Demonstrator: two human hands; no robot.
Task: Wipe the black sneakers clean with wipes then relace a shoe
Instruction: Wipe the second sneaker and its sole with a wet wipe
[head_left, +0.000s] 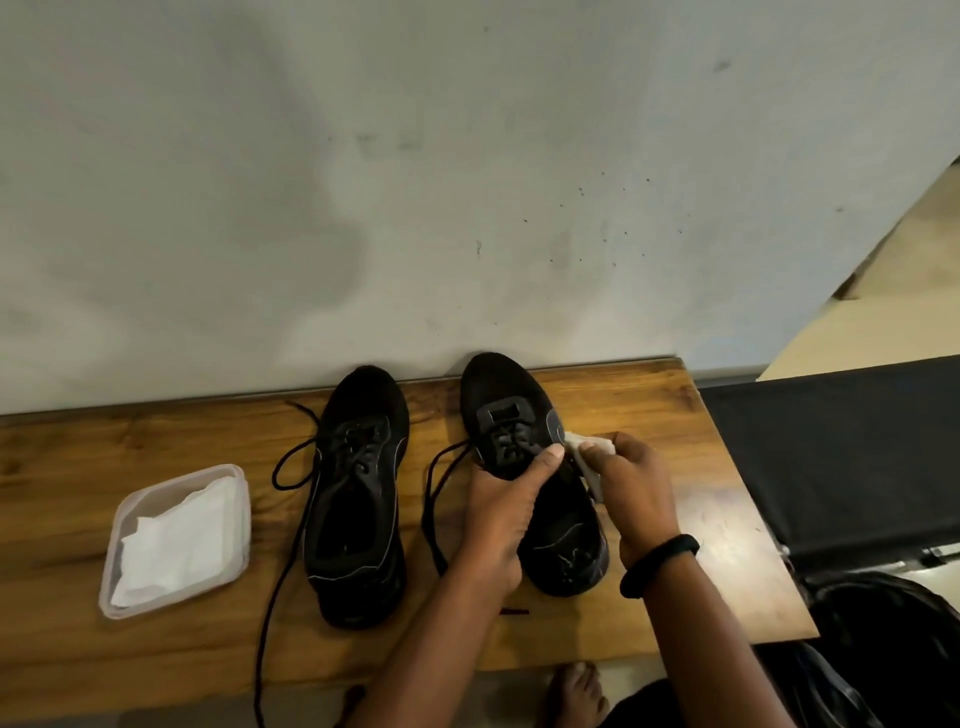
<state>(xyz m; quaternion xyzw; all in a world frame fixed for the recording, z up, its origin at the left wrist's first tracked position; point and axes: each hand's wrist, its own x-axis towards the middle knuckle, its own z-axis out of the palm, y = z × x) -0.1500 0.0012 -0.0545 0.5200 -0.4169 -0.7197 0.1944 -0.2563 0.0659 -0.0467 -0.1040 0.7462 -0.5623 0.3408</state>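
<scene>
Okay, sneaker (519, 415) btwn LH (498, 514), RH (636, 493) w/ wipe (592, 449).

This looks like a room in a home rather than a workplace: a wooden tabletop (649, 395) stands against a stained plaster wall (363, 182) (speckled with dark marks), a bare foot (574, 691) rests on the floor by its edge, and a household plastic tub (117, 571) of wipes (176, 540) sits near black sneakers (358, 493).

No text, brand, number or sign can be read anywhere. The centre sneaker (358, 519) and right sneaker (511, 400) show only thin pale lines, illegible as a logo. The clear tub (120, 519), lower left, carries no legible label.
</scene>
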